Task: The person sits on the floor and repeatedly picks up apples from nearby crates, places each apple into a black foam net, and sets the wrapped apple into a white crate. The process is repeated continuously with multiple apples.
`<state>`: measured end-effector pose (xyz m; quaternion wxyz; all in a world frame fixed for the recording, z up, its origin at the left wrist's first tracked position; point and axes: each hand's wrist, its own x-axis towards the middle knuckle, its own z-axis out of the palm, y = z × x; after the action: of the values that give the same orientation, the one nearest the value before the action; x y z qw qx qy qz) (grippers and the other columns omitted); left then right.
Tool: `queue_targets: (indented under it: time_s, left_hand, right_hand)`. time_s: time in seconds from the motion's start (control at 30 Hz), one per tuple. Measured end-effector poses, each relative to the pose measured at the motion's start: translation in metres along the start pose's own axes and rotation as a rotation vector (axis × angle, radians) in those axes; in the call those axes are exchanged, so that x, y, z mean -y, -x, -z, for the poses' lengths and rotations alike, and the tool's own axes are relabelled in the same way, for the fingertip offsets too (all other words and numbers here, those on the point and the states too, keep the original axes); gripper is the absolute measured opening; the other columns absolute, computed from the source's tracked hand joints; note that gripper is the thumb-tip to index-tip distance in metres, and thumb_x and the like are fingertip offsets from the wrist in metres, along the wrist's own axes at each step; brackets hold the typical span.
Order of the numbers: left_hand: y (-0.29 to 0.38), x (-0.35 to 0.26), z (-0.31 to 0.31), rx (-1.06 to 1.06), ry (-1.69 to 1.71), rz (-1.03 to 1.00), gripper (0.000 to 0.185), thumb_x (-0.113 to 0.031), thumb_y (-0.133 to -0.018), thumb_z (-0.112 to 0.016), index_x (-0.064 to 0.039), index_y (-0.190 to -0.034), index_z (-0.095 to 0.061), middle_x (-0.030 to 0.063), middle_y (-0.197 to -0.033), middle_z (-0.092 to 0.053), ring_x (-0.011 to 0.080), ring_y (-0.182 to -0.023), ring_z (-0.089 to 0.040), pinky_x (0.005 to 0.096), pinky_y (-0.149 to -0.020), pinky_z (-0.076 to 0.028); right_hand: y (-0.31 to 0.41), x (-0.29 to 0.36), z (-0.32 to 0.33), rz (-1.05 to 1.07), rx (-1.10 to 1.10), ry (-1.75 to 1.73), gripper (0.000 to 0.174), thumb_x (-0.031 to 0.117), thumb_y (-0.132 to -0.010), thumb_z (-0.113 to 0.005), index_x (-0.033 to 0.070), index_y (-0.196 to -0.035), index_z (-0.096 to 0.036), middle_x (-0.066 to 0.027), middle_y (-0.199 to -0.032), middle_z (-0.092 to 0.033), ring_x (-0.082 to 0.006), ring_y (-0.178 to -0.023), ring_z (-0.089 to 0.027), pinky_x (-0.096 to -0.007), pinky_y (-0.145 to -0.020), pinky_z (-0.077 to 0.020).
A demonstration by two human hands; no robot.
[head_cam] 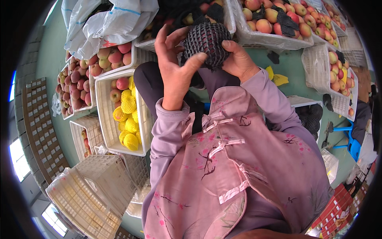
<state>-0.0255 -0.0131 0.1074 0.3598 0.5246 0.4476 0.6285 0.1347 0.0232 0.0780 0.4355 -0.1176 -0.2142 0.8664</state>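
Between both my hands is an apple in a black foam net (206, 44), with some red skin showing through the mesh. My left hand (176, 68) is around its left side, thumb on the front of the net and fingers raised along the side. My right hand (240, 61) grips its right side with the thumb near the top; its other fingers are mostly hidden behind the fruit. Just beyond, a lined crate holds apples and dark nets (188, 19), partly covered by my hands. Left of my knee, a white crate (104, 119) contains apples in yellow foam nets (129, 128) and several bare apples (115, 95).
Crates of bare apples stand at left (79, 80) and upper right (271, 18). A white plastic sack (110, 21) lies over one. Black nets (312, 119) fill a crate at my right. Yellow nets (277, 77) lie on the green floor. A blue stool (353, 146) is farther right.
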Motion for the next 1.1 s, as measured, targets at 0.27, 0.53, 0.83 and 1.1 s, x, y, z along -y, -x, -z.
queue_targets:
  time_s: [0.27,0.53,0.83,1.1]
  left_hand:
    - [-0.006,0.048,-0.002,-0.034,1.270,1.088,0.040,-0.031,-0.094,-0.049,-0.007,-0.126,-0.051,0.0080,-0.129,-0.053,0.0230,-0.118,-0.050,0.0411,-0.103,-0.037]
    - [-0.033,0.110,0.014,0.049,1.447,1.438,0.054,-0.017,-0.082,-0.066,0.001,-0.129,-0.045,0.0142,-0.126,-0.055,0.0269,-0.114,-0.055,0.0441,-0.100,-0.042]
    - [-0.143,0.163,-0.037,0.049,1.103,1.253,0.020,-0.002,-0.084,-0.059,-0.003,-0.104,-0.061,0.0104,-0.101,-0.066,0.0223,-0.095,-0.064,0.0346,-0.091,-0.048]
    - [-0.167,0.132,-0.127,0.279,0.171,0.416,0.008,0.002,-0.080,-0.068,0.000,-0.087,-0.064,0.0017,-0.079,-0.061,0.0093,-0.069,-0.054,0.0217,-0.064,-0.044]
  right_hand:
    - [-0.029,-0.015,0.048,-0.020,0.329,-0.575,0.052,0.031,-0.084,-0.063,0.000,-0.124,-0.052,-0.0145,-0.125,-0.056,-0.0300,-0.116,-0.052,-0.0465,-0.103,-0.0361]
    - [0.001,-0.009,0.131,-0.115,-0.170,0.318,0.052,0.036,-0.089,-0.054,0.001,-0.127,-0.048,-0.0145,-0.128,-0.053,-0.0261,-0.117,-0.052,-0.0399,-0.104,-0.0362]
    - [-0.061,0.068,0.135,0.018,-0.111,0.096,0.086,0.022,-0.066,-0.078,-0.003,-0.135,-0.032,-0.0108,-0.124,-0.053,-0.0199,-0.115,-0.051,-0.0337,-0.101,-0.0384]
    - [-0.073,0.100,0.105,0.431,-0.768,0.604,0.070,-0.001,-0.068,-0.072,-0.002,-0.128,-0.036,-0.0079,-0.113,-0.053,-0.0148,-0.104,-0.055,-0.0298,-0.091,-0.0464]
